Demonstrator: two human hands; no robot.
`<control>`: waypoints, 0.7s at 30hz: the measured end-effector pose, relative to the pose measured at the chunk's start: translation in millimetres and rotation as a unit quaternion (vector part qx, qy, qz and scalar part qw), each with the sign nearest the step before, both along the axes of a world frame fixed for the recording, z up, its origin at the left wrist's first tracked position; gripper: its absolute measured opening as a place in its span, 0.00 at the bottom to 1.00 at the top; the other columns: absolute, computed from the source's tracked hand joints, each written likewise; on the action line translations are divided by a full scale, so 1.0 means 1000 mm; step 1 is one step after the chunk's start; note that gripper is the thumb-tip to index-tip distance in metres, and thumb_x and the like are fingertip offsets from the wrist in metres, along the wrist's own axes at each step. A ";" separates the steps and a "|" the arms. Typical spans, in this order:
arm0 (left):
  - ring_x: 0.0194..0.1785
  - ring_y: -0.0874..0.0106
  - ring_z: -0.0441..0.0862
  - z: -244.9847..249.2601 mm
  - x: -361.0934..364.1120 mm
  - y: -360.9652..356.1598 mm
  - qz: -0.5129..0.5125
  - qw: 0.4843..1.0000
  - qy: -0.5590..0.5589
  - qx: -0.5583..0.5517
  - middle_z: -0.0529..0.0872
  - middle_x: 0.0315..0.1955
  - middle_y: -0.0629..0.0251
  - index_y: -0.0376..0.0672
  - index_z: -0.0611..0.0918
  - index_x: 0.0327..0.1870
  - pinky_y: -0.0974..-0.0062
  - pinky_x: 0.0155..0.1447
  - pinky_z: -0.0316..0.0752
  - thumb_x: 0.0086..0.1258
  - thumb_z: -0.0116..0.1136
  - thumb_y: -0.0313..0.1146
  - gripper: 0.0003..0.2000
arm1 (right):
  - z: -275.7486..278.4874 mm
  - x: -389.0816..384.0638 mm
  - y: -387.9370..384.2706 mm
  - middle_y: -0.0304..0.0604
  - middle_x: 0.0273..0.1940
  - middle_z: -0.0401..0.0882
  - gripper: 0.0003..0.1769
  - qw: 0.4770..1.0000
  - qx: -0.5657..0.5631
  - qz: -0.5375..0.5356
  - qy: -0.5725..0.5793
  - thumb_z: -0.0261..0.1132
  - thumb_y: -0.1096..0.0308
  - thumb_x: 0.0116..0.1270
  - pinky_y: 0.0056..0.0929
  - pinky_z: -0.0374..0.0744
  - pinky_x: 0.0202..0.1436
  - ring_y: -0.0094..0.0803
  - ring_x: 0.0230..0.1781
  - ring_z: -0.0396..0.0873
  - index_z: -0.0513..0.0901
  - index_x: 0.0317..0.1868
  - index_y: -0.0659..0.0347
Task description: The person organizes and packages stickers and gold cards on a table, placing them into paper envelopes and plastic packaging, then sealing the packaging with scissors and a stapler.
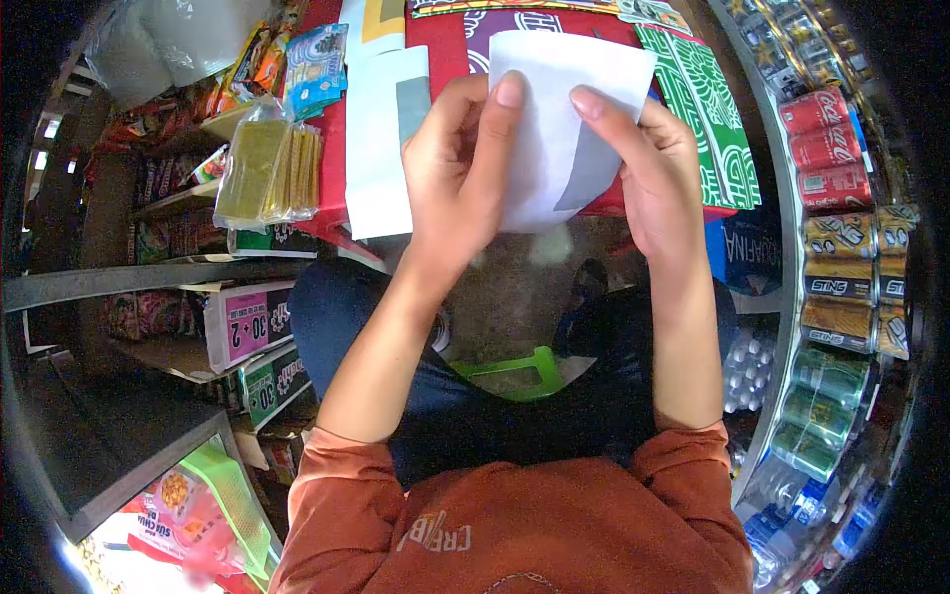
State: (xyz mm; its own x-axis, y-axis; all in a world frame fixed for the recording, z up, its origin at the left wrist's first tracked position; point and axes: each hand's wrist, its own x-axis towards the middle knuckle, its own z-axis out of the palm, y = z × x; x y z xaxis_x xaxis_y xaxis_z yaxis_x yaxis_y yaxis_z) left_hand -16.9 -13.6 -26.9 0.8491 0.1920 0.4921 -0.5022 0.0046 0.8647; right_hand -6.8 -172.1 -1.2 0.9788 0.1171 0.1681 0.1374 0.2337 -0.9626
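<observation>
A white paper sheet [554,99] with a grey patch on its lower right is held up in front of me, over the near edge of the red table. My left hand [460,148] grips its left side, thumb on the near face and fingers behind. The right side is pinched by my right hand [648,163] in the same way, thumb on top. Left of my left hand lies a similar white paper [376,148] with a grey strip. Green patterned papers [708,119] lie to the right, and a purple patterned piece [485,30] shows behind the held sheet.
The red table [336,109] holds yellow plastic-wrapped packs [267,168] and blue packets [317,64] at its left. Shelves of snacks stand on the left, with a pink box [247,322]. Stacked drink cans [826,148] line the right. A green stool edge [515,374] shows between my legs.
</observation>
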 end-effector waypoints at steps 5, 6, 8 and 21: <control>0.29 0.89 0.68 -0.001 0.001 0.002 0.020 1.000 -0.012 0.002 0.78 0.26 0.78 0.36 0.81 0.43 0.85 0.31 0.62 0.83 0.56 0.36 0.11 | -0.001 -0.003 0.004 0.41 0.44 0.89 0.15 1.000 -0.006 0.007 0.007 0.73 0.66 0.69 0.22 0.81 0.48 0.22 0.42 0.85 0.89 0.50 0.69; 0.29 0.90 0.67 0.000 0.001 0.001 0.025 0.999 -0.019 0.004 0.78 0.25 0.78 0.36 0.81 0.42 0.85 0.30 0.62 0.83 0.56 0.36 0.11 | 0.000 -0.005 0.006 0.41 0.44 0.89 0.15 1.000 -0.003 0.007 0.010 0.73 0.66 0.69 0.22 0.81 0.47 0.22 0.41 0.85 0.89 0.49 0.70; 0.29 0.90 0.66 -0.003 0.004 0.002 0.036 0.999 -0.022 0.002 0.77 0.25 0.79 0.36 0.81 0.43 0.86 0.30 0.61 0.83 0.55 0.36 0.11 | 0.000 -0.006 0.009 0.41 0.43 0.89 0.16 1.000 -0.002 0.007 0.016 0.73 0.66 0.68 0.21 0.81 0.46 0.22 0.41 0.85 0.89 0.49 0.71; 0.39 0.86 0.76 -0.010 0.004 0.003 0.069 0.995 -0.026 0.060 0.85 0.37 0.69 0.36 0.80 0.51 0.86 0.42 0.72 0.84 0.52 0.34 0.11 | -0.004 -0.007 0.013 0.39 0.41 0.89 0.17 1.000 -0.006 -0.019 0.012 0.73 0.62 0.69 0.19 0.80 0.43 0.19 0.39 0.84 0.89 0.48 0.70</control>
State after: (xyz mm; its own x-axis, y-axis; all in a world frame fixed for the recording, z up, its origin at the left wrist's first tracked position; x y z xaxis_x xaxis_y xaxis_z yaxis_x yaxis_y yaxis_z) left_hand -12.9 -10.3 -36.4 0.7908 0.2423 0.5620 -0.5356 -0.1703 0.8271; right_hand -14.1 -158.9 -5.4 0.9864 0.0817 0.1426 0.1221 0.2170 -0.9685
